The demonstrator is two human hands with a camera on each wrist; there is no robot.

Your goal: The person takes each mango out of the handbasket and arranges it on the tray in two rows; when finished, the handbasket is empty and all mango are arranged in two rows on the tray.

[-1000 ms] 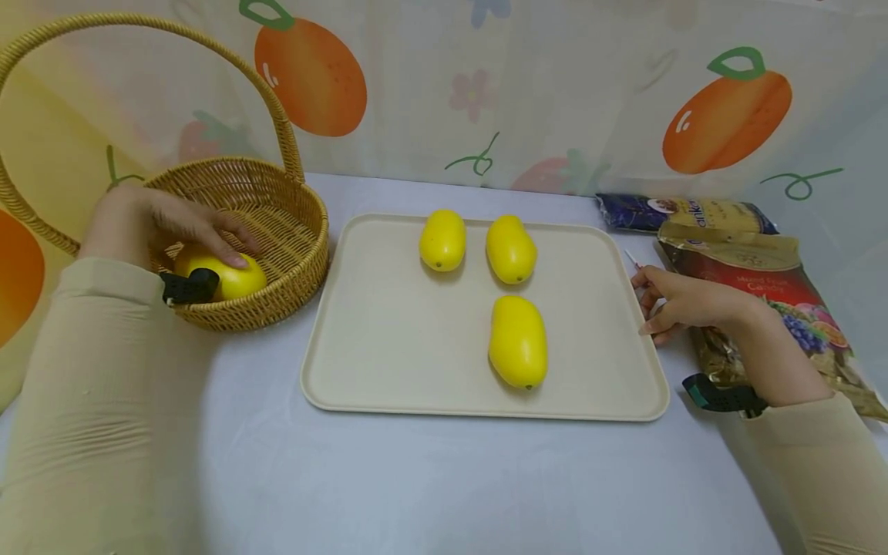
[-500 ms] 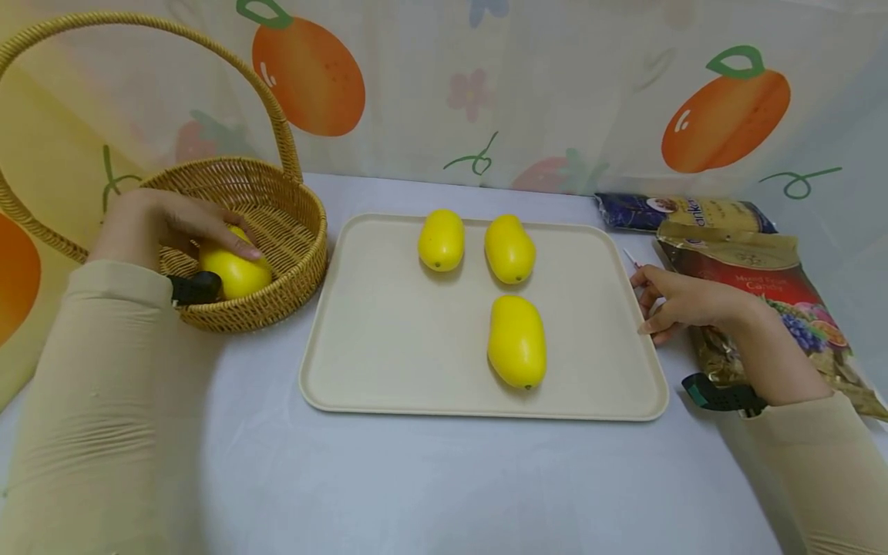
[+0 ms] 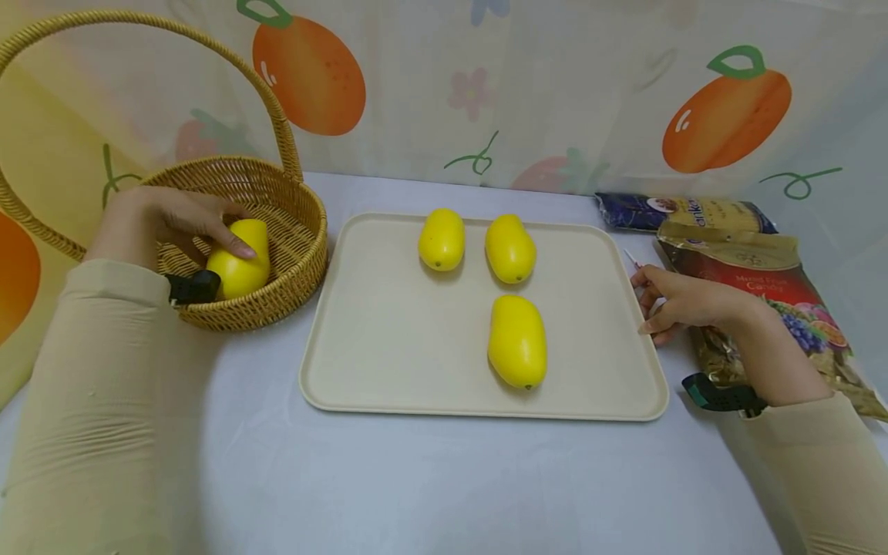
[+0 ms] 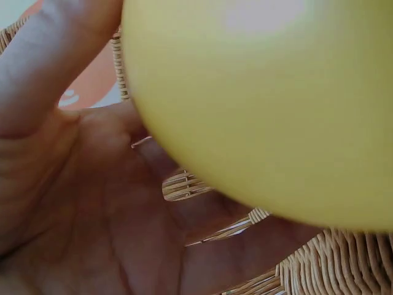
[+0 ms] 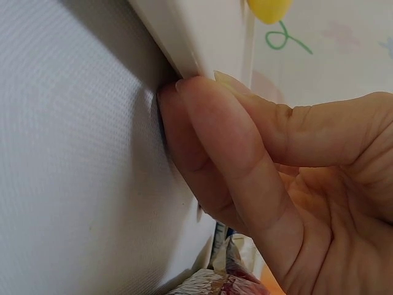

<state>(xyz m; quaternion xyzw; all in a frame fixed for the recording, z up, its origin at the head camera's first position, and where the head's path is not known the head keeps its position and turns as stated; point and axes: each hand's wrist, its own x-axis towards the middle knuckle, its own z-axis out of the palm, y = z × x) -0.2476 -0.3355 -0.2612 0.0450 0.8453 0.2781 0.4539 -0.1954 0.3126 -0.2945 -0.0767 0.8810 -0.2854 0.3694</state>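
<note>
At the left of the head view, my left hand (image 3: 183, 220) grips a smooth yellow oblong fruit (image 3: 239, 266) inside the wicker basket (image 3: 305, 270). In the left wrist view, the thumb and fingers curve round this fruit (image 4: 264, 110), which hides the fingertips. The fruit stands tilted upward over the basket's near side. My right hand (image 3: 683, 301) pinches the right rim of the beige tray (image 3: 395, 347). From the right wrist view, its thumb and fingers meet at the tray edge (image 5: 184, 37). On the tray lie three similar yellow fruits, one of them (image 3: 516, 341) nearer me.
A tall handle (image 3: 277, 116) arches over the basket. Right of the tray, under and beside my right forearm, lie a red and gold candy bag (image 3: 756, 277) and a blue and gold packet (image 3: 683, 213). A curtain with printed fruit (image 3: 555, 100) hangs behind the white-covered table (image 3: 444, 486).
The left hand has shifted slightly right, and the fruit in it has turned from lying flat to a more upright tilt. The right hand and the tray have stayed put.
</note>
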